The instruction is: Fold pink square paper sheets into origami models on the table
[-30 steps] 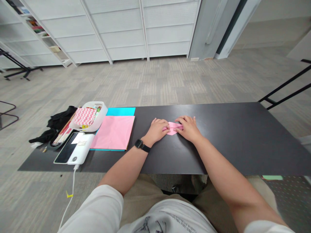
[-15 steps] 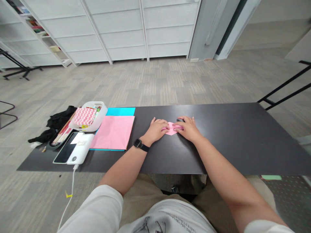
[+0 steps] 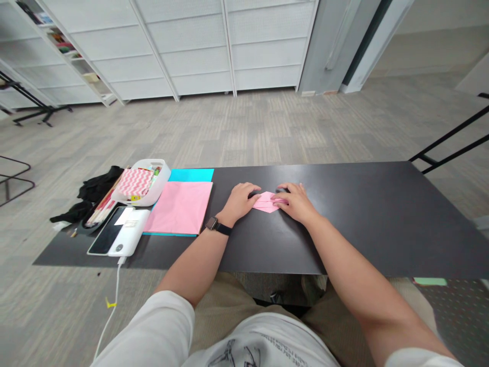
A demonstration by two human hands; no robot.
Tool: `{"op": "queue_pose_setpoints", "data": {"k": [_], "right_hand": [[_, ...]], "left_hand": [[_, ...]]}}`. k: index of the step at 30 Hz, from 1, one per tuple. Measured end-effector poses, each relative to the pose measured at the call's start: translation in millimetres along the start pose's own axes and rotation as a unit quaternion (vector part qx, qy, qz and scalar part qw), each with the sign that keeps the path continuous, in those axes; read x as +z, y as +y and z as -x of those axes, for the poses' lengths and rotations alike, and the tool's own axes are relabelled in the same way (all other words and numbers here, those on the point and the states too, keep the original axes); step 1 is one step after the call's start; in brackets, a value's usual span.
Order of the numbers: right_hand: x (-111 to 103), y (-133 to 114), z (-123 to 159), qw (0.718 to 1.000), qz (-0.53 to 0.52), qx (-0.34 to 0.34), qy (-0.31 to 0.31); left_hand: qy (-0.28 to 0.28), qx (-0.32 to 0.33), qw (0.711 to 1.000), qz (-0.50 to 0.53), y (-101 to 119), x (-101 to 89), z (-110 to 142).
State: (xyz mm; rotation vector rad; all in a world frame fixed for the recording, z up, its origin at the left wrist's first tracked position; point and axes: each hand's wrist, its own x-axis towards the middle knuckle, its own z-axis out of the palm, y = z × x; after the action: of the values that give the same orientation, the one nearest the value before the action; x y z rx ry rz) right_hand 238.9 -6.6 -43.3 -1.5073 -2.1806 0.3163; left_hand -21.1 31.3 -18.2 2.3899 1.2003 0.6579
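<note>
A small folded pink paper (image 3: 266, 202) lies flat on the black table (image 3: 367, 219) in front of me. My left hand (image 3: 239, 200), with a dark watch on its wrist, touches the paper's left edge with its fingertips. Over the paper's right side rests my right hand (image 3: 296, 201), fingers laid on it and pressing it down. Part of the paper is hidden under both hands.
Left of my hands lie a stack of pink paper (image 3: 179, 208) over blue sheets (image 3: 191, 175), a white basket (image 3: 143, 182) with patterned paper, a phone (image 3: 107, 236) on a white device (image 3: 132, 235) with a cable, and black cloth (image 3: 93, 186).
My left hand has slid a little to the left, uncovering more of the pink paper. My right hand stays on it. The view shifted slightly.
</note>
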Motion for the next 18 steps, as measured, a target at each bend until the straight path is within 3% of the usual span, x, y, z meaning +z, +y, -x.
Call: {"op": "queue_pose_setpoints", "data": {"k": [7,18], "right_hand": [[0,-4,-2,1.000,-0.003,-0.028,-0.001],[-1,-12,1,0.997,0.003,-0.082,-0.003]], "left_hand": [[-0.020,-0.003,0.999,-0.035,5,13.4,0],[-0.038,0.020,0.999,-0.030,7,14.0,2]]}}
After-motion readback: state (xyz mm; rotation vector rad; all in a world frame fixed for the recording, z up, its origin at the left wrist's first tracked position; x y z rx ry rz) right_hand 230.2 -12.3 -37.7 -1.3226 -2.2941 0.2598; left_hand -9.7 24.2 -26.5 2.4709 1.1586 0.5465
